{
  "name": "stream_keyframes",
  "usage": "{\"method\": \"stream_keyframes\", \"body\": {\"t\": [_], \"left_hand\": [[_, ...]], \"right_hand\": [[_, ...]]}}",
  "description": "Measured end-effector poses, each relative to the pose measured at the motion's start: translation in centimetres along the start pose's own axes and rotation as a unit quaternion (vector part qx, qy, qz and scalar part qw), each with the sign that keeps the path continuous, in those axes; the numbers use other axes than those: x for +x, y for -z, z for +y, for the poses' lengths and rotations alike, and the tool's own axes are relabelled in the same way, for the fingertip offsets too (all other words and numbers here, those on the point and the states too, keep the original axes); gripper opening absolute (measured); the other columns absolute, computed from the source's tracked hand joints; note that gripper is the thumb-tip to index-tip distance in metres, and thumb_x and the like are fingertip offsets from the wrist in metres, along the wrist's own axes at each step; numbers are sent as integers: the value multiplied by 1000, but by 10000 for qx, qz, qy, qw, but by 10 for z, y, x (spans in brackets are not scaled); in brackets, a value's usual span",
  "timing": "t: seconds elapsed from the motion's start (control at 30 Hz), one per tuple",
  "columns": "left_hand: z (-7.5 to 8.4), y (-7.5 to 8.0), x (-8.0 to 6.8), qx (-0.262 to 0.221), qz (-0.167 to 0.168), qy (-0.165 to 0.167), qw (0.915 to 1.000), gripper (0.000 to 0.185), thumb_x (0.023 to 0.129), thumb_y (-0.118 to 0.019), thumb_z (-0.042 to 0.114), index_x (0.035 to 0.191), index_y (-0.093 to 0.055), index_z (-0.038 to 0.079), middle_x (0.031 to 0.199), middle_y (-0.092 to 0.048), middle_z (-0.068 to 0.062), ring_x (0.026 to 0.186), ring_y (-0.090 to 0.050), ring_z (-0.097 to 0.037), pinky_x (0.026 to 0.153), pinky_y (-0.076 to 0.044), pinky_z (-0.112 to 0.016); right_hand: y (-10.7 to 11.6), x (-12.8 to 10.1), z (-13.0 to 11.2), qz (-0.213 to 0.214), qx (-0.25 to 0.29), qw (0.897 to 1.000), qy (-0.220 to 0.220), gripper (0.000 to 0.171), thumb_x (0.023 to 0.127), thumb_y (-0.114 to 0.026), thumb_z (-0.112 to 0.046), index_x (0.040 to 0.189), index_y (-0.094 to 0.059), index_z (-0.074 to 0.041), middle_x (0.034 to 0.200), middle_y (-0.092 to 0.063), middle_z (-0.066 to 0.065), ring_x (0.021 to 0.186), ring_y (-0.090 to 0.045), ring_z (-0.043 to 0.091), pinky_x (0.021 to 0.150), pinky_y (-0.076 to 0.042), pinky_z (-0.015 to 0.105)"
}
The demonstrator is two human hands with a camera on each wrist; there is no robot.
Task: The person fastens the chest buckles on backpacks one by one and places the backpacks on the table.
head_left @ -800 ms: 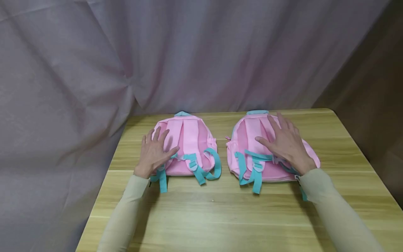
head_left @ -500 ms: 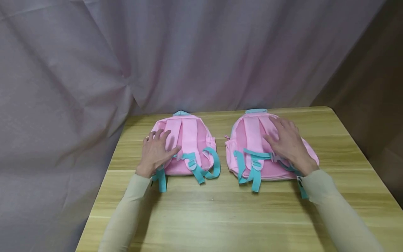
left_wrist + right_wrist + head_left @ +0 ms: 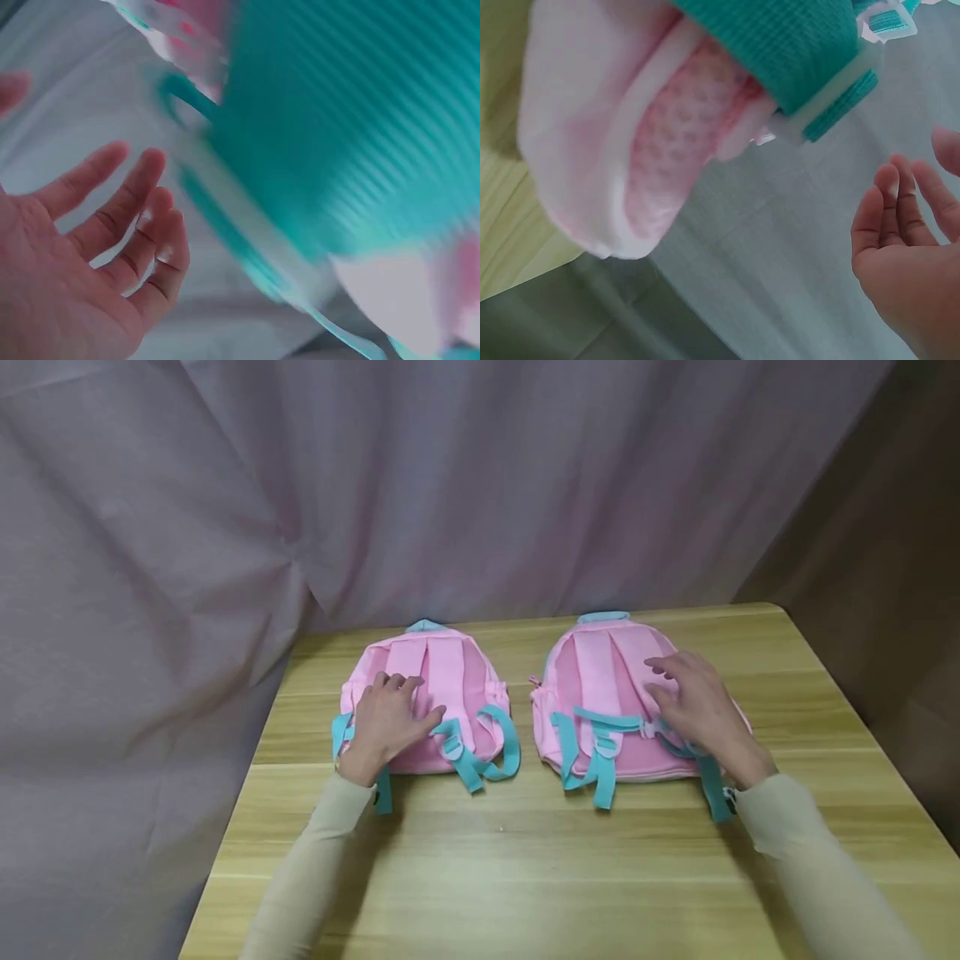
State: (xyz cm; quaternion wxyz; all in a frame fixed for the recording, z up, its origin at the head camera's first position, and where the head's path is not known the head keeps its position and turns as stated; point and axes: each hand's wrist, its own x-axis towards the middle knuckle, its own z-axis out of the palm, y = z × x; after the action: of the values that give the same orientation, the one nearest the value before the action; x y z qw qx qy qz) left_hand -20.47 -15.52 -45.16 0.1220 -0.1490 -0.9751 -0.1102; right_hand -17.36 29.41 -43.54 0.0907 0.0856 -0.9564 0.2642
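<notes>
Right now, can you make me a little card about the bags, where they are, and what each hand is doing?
Bags: left backpack and right backpack, side by side, with a gap between
Colors: pink, with teal straps
Place: on a wood-patterned table
Left hand: over the left backpack, holding nothing
Right hand: over the right backpack, holding nothing
Behind: grayish curtain

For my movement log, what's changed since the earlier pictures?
The bare left hand moved right, the bare right hand right and nearer the wearer; fingers bend more. Nothing was visibly gripped or released. Both pink fabric backpacks with teal straps lie unmoved on the wood-grain table.
</notes>
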Motion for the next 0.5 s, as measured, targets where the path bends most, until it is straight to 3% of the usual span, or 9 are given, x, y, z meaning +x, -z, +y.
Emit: {"method": "stream_keyframes", "body": {"t": [0.23, 0.5], "left_hand": [[32, -1, 3, -455, 421, -88, 9980, 29, 89, -68, 31, 111, -74, 12, 98, -75, -7, 93, -65, -28, 68, -58, -44], [72, -8, 12, -630, 444, -616, 9951, 12, 92, -68, 19, 98, -76, 12, 87, -73, -3, 81, -64, -21, 59, -57, -38]], "right_hand": [[1, -11, 4, -9, -102, 9999, 46, 32, 94, -67, -9, 125, -64, 0, 126, -61, 24, 118, -52, 43, 102, -40, 63], [6, -18, 7, -297, -82, 9995, 69, 34, 93, -66, -6, 126, -65, -1, 125, -63, 23, 115, -55, 41, 98, -45, 64]]}}
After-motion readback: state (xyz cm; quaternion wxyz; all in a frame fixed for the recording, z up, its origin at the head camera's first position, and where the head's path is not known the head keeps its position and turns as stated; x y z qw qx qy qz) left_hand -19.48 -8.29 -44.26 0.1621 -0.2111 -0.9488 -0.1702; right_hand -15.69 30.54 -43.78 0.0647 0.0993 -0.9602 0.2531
